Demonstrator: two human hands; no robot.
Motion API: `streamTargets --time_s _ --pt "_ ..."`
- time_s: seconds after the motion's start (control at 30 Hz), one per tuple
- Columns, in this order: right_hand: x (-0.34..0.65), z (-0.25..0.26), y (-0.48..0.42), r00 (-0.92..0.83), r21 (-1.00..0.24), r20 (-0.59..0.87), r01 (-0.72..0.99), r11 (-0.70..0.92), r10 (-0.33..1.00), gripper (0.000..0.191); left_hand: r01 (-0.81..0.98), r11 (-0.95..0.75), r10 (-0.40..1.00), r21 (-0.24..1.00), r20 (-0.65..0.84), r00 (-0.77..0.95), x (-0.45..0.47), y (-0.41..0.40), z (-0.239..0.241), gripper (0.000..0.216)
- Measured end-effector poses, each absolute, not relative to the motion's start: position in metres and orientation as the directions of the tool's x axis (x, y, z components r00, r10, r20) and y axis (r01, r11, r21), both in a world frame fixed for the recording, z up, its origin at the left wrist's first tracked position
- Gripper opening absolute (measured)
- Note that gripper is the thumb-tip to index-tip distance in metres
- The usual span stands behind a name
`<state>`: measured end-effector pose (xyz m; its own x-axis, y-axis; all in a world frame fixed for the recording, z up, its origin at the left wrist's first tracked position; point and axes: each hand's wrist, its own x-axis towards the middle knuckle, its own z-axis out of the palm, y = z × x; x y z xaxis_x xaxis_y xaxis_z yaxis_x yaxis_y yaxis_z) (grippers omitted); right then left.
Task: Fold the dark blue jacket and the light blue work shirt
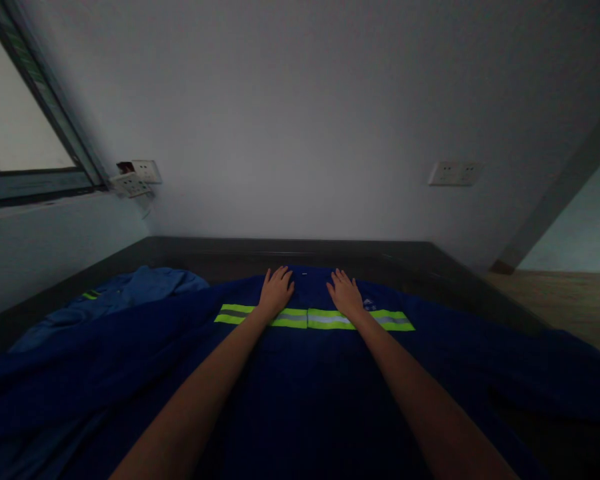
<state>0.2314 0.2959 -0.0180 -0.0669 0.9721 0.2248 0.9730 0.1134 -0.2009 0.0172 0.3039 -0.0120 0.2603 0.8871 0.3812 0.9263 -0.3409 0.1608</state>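
Two bare hands lie palm down on a dark blue jacket [320,387], spread out on a dark tabletop [430,267], with a yellow-green and silver reflective band [307,319] running across its chest. The left hand [277,291] rests just beyond the left half of the band, open and flattened, fingers a little apart, touching the cloth without a grip on it. The right hand [346,293] mirrors it beyond the right half, likewise open and flat on the fabric, its fingers slightly parted. Both forearms reach across the band from the near side. Beyond the band, between the hands, a small pale label [305,273] shows near the collar; a printed emblem [369,305] (too small to make out) sits at the band's far edge, just right of the right hand. The jacket's sleeves stretch out to the left and right of the band. Left of the band lies a crumpled lighter blue garment [145,293], with yellow-green strips of its own, partly under the jacket's sleeve. A pale wall [300,120] rises beyond the band, with white sockets [455,173] to its right and others to its left, near a window frame [40,93].
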Motion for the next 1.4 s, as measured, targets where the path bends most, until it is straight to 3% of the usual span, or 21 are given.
streamTargets --time_s 0.13,0.27,0.4,0.6,0.8,1.07,1.27,1.4 --pt "0.217 -0.01 0.282 -0.025 -0.255 0.264 0.962 0.095 0.964 0.061 0.93 -0.257 0.95 0.262 0.248 0.192 0.034 0.287 -0.013 0.057" --pt "0.204 -0.017 0.27 -0.041 -0.252 0.092 0.966 0.063 0.995 0.073 0.942 -0.278 0.956 0.187 0.145 0.254 0.044 0.275 -0.023 0.068" --pt "0.201 -0.026 0.264 -0.055 -0.202 0.079 0.977 0.07 0.995 0.072 0.948 -0.275 0.957 0.157 0.136 0.255 0.044 0.273 -0.026 0.068" --pt "0.206 -0.021 0.263 -0.059 -0.276 0.179 0.955 0.108 0.982 0.067 0.919 -0.313 0.938 0.238 0.227 0.261 0.042 0.27 -0.025 0.065" --pt "0.19 0.0 0.243 -0.018 -0.422 0.309 0.893 0.155 0.951 0.054 0.79 -0.325 0.917 0.519 0.376 0.13 0.036 0.273 -0.022 0.048" --pt "0.15 -0.014 0.196 -0.218 -0.271 0.189 0.926 0.264 0.958 0.055 0.674 -0.316 0.88 0.668 0.471 -0.055 0.029 0.266 -0.007 0.044" --pt "0.154 -0.017 0.198 -0.245 -0.203 0.137 0.941 0.27 0.96 0.057 0.605 -0.443 0.822 0.661 0.569 -0.02 0.014 0.232 0.026 0.035" --pt "0.154 -0.017 0.2 -0.268 -0.185 0.134 0.939 0.289 0.954 0.059 0.564 -0.491 0.796 0.664 0.605 -0.019 -0.051 0.201 0.056 0.034"
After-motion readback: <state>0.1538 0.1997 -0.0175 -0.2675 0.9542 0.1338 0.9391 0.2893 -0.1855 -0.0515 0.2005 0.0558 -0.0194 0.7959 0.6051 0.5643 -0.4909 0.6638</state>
